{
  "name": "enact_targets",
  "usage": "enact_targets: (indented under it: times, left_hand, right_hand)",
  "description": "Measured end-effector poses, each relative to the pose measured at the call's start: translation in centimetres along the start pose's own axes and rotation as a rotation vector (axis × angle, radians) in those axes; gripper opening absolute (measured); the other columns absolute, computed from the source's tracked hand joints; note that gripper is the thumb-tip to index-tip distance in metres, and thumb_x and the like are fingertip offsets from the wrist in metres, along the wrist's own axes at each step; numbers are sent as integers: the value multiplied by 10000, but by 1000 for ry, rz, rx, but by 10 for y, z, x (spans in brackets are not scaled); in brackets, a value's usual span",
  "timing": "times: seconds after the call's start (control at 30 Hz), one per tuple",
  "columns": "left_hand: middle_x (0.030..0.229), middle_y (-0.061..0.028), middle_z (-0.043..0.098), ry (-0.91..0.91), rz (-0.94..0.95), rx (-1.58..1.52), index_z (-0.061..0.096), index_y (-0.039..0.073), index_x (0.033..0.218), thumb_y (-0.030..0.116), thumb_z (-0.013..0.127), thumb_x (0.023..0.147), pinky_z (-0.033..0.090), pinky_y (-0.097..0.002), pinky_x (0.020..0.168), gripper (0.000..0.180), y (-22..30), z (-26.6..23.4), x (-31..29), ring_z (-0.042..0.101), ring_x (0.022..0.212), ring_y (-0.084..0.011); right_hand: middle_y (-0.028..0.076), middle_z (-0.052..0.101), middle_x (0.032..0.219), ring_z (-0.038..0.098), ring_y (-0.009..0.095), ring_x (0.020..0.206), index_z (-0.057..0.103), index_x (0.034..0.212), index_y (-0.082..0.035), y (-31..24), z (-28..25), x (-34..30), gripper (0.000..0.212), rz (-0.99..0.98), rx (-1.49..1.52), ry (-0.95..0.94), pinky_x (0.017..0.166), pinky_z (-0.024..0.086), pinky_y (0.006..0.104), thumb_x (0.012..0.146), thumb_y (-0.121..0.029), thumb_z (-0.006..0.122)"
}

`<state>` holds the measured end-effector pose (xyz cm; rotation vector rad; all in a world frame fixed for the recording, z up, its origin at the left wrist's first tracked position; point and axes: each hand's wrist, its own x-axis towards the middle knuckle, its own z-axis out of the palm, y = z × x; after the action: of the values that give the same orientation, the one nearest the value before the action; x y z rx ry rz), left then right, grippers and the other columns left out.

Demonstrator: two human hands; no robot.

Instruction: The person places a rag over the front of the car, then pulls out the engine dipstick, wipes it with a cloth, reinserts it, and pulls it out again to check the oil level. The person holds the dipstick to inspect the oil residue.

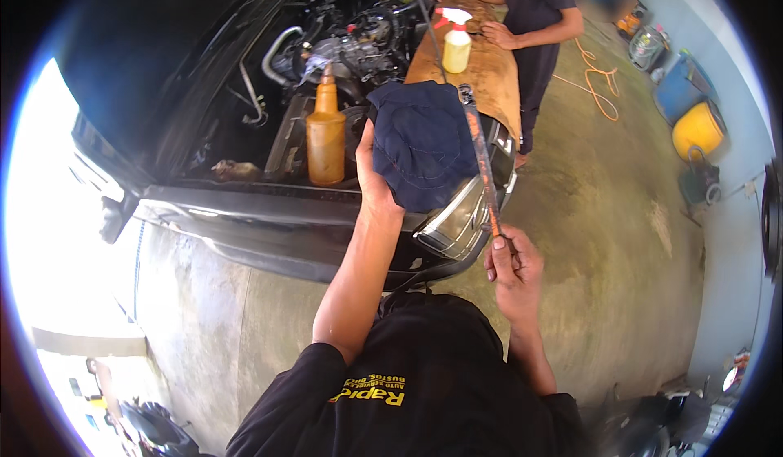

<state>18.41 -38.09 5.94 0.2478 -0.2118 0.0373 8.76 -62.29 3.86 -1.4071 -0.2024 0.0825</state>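
Left hand [371, 172] gripping a dark blue cloth [424, 143], right hand [512, 265] pinching a long thin rod [481, 163], perhaps a dipstick, orange bottle [325, 131] beside the engine bay [342, 49]

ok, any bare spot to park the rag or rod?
Bare: the concrete floor right of the car, and some brown board beside the spray bottle. Crowded: the engine bay behind the orange bottle. Left hand holds the rag, right hand the rod.
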Motion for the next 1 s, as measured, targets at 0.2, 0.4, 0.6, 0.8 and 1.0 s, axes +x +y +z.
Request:
enact_targets:
  times: [0.2,0.4,0.6,0.8,1.0]
  left_hand:
    - [1393,-130,628,-73,110,-63,550,43,1433,329,357,1142,443,-426,1166,451,11,-7,-34,588,1308,-297]
    - [1452,-183,616,101,206,-104,549,38,1474,433,408,1112,450,-488,1169,553,22,-9,-56,602,1325,-348]
    - [1110,-99,618,18,104,-102,534,44,1446,376,514,1096,510,-344,783,483,57,-18,-82,610,902,-213]
    - [887,-52,593,459,398,513,562,31,1255,321,571,1090,499,-273,570,334,99,10,-131,568,674,-124]
    - [1263,-155,705,544,584,583,611,-14,1352,414,525,1102,579,-395,993,503,186,16,-156,720,1085,-273]
  right_hand:
    - [5,578,719,488,45,593,665,1197,-1,8,23,-3,199,120,14,-123,535,395,221,1087,-132,565]
    - [19,605,762,508,50,617,643,1251,4,15,30,-10,227,153,79,-160,535,401,216,1086,-132,568]
    - [63,626,904,545,66,689,588,1339,26,26,24,-17,298,136,73,-119,562,432,211,1079,-120,566]
    - [49,614,964,533,64,692,539,1481,-1,29,32,-7,423,112,42,-303,557,440,209,1069,-92,559]
    - [3,565,927,453,37,621,521,1537,-42,9,92,14,472,64,-60,-336,516,384,202,1070,-94,571]
